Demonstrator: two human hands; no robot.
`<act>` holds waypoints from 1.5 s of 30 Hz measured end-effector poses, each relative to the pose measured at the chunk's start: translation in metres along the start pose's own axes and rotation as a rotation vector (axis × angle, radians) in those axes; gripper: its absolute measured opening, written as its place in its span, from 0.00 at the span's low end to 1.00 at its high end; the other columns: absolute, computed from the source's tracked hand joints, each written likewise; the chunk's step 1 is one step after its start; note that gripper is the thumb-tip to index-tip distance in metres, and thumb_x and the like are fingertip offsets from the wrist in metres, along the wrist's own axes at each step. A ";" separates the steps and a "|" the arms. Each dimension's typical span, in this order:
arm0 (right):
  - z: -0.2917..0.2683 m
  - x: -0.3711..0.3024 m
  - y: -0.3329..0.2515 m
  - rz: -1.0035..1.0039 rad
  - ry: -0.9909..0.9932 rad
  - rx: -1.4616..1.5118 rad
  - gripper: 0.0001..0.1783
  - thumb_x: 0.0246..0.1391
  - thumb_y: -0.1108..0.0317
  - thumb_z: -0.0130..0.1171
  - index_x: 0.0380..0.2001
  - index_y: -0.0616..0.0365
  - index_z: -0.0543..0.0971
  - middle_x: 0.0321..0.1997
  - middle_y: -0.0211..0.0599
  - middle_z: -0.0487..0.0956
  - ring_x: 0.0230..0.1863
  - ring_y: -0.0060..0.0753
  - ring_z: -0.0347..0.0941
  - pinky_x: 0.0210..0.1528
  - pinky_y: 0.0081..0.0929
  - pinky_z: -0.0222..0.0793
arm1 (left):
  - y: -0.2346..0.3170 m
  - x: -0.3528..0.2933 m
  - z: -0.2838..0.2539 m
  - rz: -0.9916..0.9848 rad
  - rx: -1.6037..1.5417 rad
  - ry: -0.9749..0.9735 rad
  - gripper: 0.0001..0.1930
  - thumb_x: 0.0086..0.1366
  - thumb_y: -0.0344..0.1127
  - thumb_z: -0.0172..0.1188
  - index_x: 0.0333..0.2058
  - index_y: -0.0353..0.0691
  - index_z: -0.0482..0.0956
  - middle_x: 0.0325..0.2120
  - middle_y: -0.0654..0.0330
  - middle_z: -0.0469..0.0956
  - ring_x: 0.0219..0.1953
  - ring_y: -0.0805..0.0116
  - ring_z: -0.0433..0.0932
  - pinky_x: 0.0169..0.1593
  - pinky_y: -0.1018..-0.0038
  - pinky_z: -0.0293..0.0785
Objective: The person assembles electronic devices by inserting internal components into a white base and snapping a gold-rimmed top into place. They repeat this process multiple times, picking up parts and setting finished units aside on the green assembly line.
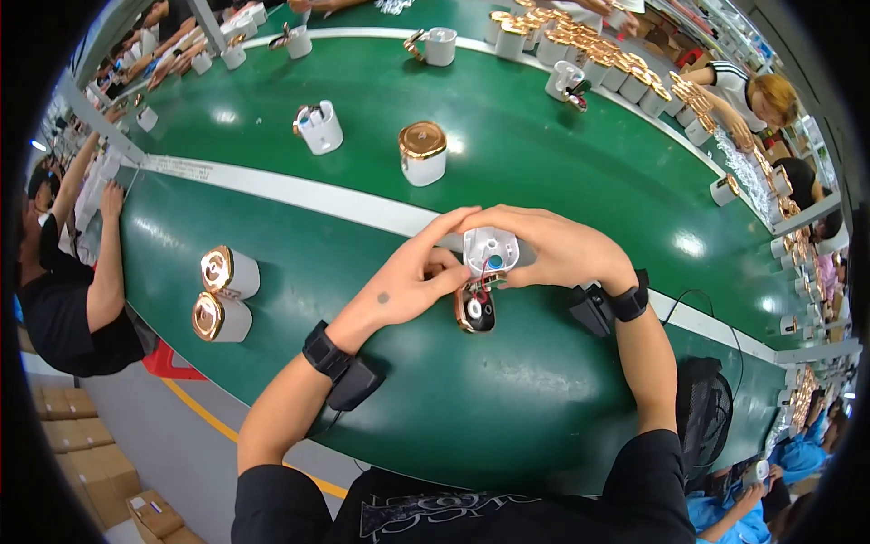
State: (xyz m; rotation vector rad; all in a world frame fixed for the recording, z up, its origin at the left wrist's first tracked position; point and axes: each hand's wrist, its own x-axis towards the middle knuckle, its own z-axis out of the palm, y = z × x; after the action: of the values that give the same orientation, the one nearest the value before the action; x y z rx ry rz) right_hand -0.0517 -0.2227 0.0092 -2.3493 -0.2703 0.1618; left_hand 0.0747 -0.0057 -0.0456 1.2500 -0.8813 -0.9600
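My left hand (405,275) and my right hand (571,249) close around an opened white plastic housing (490,249) from both sides, above the green table. Inside the housing a small round blue part shows, and red wires run out of it. A copper-coloured lid (477,310) with a black inside hangs from its near edge, on those wires. My left thumb and fingers press at the housing's left side. The right thumb rests by its right edge, with the fingers arched over the far side. Parts of the left fingers are hidden.
Two white units with copper lids (227,295) stand at left. On the green belt beyond the white rail (299,190) are a closed unit (423,154) and an open one (320,127). A black mesh bag (705,412) lies at right. Several people work around.
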 end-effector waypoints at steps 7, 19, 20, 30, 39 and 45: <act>0.037 0.010 -0.016 0.079 0.238 -0.061 0.42 0.45 0.72 0.74 0.66 0.50 0.69 0.59 0.42 0.75 0.60 0.49 0.73 0.60 0.39 0.72 | 0.005 -0.004 -0.012 -0.046 0.057 -0.065 0.42 0.65 0.27 0.65 0.74 0.47 0.53 0.57 0.51 0.75 0.34 0.74 0.83 0.41 0.73 0.78; 0.060 -0.009 -0.099 0.327 0.313 -0.612 0.36 0.50 0.67 0.73 0.61 0.57 0.70 0.51 0.40 0.78 0.49 0.43 0.80 0.42 0.34 0.78 | 0.004 -0.004 -0.006 0.053 0.240 0.261 0.30 0.62 0.31 0.71 0.59 0.36 0.68 0.54 0.49 0.78 0.33 0.67 0.87 0.37 0.73 0.80; 0.066 -0.008 -0.099 0.298 0.275 -0.659 0.34 0.50 0.67 0.73 0.60 0.58 0.71 0.51 0.40 0.79 0.47 0.42 0.81 0.41 0.33 0.78 | 0.002 -0.004 -0.007 0.054 0.230 0.253 0.30 0.62 0.31 0.71 0.59 0.36 0.68 0.54 0.49 0.78 0.33 0.67 0.87 0.37 0.73 0.80; 0.032 -0.009 -0.075 0.231 0.366 0.009 0.17 0.61 0.72 0.62 0.52 0.61 0.73 0.43 0.38 0.80 0.40 0.32 0.79 0.38 0.27 0.74 | 0.016 -0.006 -0.017 -0.082 0.223 0.091 0.34 0.63 0.30 0.69 0.65 0.37 0.65 0.54 0.51 0.78 0.30 0.70 0.85 0.30 0.75 0.77; 0.014 0.006 -0.046 0.377 0.293 1.129 0.21 0.63 0.70 0.59 0.58 0.63 0.71 0.47 0.35 0.79 0.44 0.24 0.78 0.43 0.24 0.73 | 0.008 -0.009 -0.017 -0.065 0.236 -0.217 0.37 0.60 0.35 0.71 0.66 0.34 0.65 0.52 0.50 0.79 0.31 0.66 0.85 0.36 0.69 0.80; 0.032 0.010 -0.059 0.290 0.312 0.816 0.33 0.56 0.64 0.70 0.61 0.62 0.69 0.49 0.33 0.77 0.44 0.23 0.75 0.42 0.22 0.71 | -0.001 -0.011 -0.011 -0.012 0.207 -0.130 0.35 0.60 0.37 0.71 0.63 0.33 0.67 0.49 0.49 0.80 0.31 0.65 0.85 0.37 0.69 0.80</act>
State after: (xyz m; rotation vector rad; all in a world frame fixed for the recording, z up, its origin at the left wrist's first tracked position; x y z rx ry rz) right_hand -0.0575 -0.1571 0.0277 -1.5532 0.2560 0.0282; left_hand 0.0812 0.0088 -0.0483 1.3802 -1.0987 -0.9868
